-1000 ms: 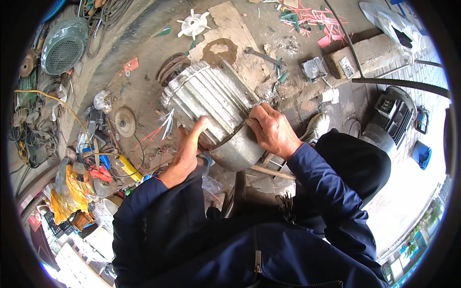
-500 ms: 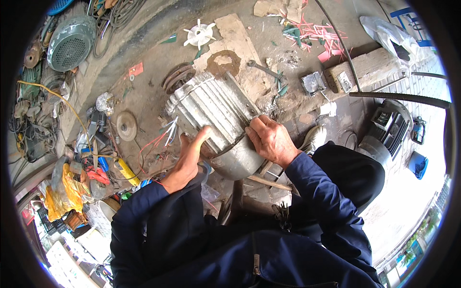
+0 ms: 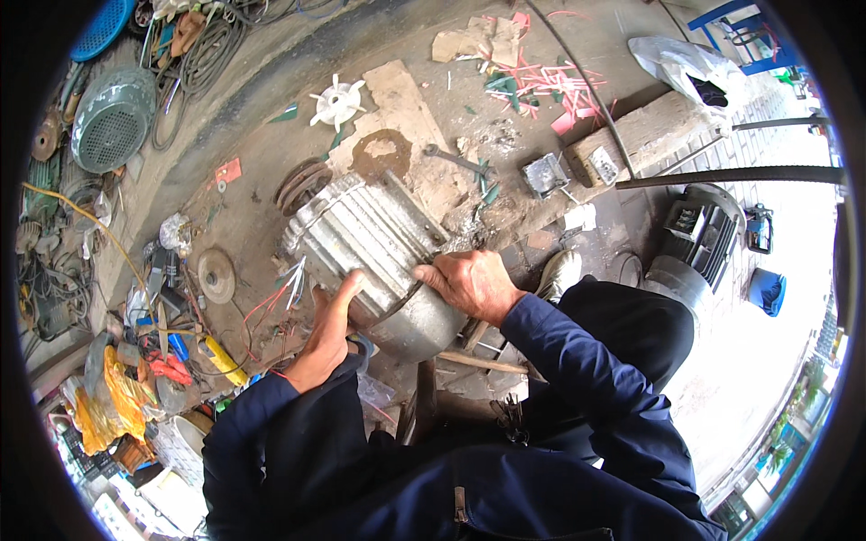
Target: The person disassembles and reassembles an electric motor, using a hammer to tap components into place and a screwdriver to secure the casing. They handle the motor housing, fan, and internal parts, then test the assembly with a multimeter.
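A silver electric motor [image 3: 374, 236] with a ribbed housing lies tilted in front of me, its smooth rounded end cover [image 3: 417, 329] toward my body. My left hand [image 3: 323, 338] grips its left side, thumb up against the ribs; the other fingers are mostly hidden. On the right edge, by the joint with the end cover, my right hand [image 3: 474, 284] is closed, its thumb over the housing and its fingers curled at the rim. Their tips are hidden. Red and white lead wires [image 3: 293, 281] come out beside my left hand. A grooved pulley [image 3: 302, 185] sits at the motor's far end.
Beyond the motor lie a white fan wheel [image 3: 337, 104], a cardboard sheet [image 3: 397, 99], a wrench [image 3: 458, 160] and an open metal box [image 3: 544, 175]. A wooden beam [image 3: 645, 135] is at right, near another motor [image 3: 695, 243]. Tools and a yellow cylinder [image 3: 224, 359] crowd the left.
The whole view has shifted, so the motor and surroundings appear lower and further left. My right thumb now reaches further over the ribs. My left hand keeps its place on the motor.
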{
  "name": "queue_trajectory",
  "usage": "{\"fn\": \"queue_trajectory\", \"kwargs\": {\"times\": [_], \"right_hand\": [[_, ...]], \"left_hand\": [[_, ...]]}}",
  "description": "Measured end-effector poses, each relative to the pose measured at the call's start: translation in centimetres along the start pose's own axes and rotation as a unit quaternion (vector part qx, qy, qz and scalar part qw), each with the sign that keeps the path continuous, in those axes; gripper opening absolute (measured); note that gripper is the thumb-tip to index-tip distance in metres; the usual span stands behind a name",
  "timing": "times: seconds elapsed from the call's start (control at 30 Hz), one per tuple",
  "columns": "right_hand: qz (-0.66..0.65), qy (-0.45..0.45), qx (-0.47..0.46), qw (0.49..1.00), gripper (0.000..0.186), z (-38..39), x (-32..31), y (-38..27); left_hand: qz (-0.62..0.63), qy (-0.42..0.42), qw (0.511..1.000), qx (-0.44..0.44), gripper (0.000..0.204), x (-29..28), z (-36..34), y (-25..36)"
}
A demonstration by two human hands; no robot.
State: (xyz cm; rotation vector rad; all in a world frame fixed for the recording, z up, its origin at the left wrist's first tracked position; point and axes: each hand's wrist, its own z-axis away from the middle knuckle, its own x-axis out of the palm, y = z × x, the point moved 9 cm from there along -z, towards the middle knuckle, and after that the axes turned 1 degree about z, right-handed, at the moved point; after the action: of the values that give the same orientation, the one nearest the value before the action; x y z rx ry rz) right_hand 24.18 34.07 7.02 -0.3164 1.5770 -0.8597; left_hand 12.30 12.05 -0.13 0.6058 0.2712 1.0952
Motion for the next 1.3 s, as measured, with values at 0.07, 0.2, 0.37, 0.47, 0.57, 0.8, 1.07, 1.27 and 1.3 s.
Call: {"fn": "queue_trajectory", "kwargs": {"times": [0.07,0.2,0.37,0.47,0.57,0.8,1.07,1.27,1.3], "right_hand": [[-0.002,0.01,0.025,1.0,0.051,0.4,-0.4,0.2],[-0.022,0.073,-0.034,0.997,0.02,0.7,-1.2,-0.8],[0.042,0.022,-0.023,0.999,0.03,0.5,0.4,-0.2],[0.035,0.025,-0.001,0.999,0.031,0.7,0.2,0.1],[0.005,0.09,-0.005,0.996,0.025,1.0,-1.2,-0.2],[0.042,-0.061,0.058,0.996,0.024,0.8,1.6,0.7],[0.015,0.048,-0.001,0.999,0.029,0.3,-0.3,-0.6],[0.021,-0.013,0.06,0.998,0.027,0.6,0.5,0.3],[0.005,0.034,0.041,0.999,0.027,0.7,-0.4,-0.1]], "left_hand": [[0.018,-0.023,1.0,-0.001,0.096,0.0,-0.4,-0.3],[-0.064,0.005,0.998,0.014,0.081,-0.6,-0.6,-0.4],[-0.055,-0.006,0.998,0.005,0.076,0.0,0.3,0.1],[-0.056,-0.011,0.998,0.014,0.071,0.1,0.5,0.4],[-0.068,0.014,0.998,0.014,0.07,-0.4,0.0,0.2],[-0.047,0.006,0.999,-0.001,0.068,-0.4,-0.2,-0.3],[-0.024,-0.034,0.999,0.01,0.077,0.4,-0.2,0.0],[-0.051,-0.001,0.999,-0.009,0.083,-0.6,-0.1,-0.5],[-0.047,-0.005,0.999,-0.002,0.082,-0.7,-0.1,-0.5]]}}
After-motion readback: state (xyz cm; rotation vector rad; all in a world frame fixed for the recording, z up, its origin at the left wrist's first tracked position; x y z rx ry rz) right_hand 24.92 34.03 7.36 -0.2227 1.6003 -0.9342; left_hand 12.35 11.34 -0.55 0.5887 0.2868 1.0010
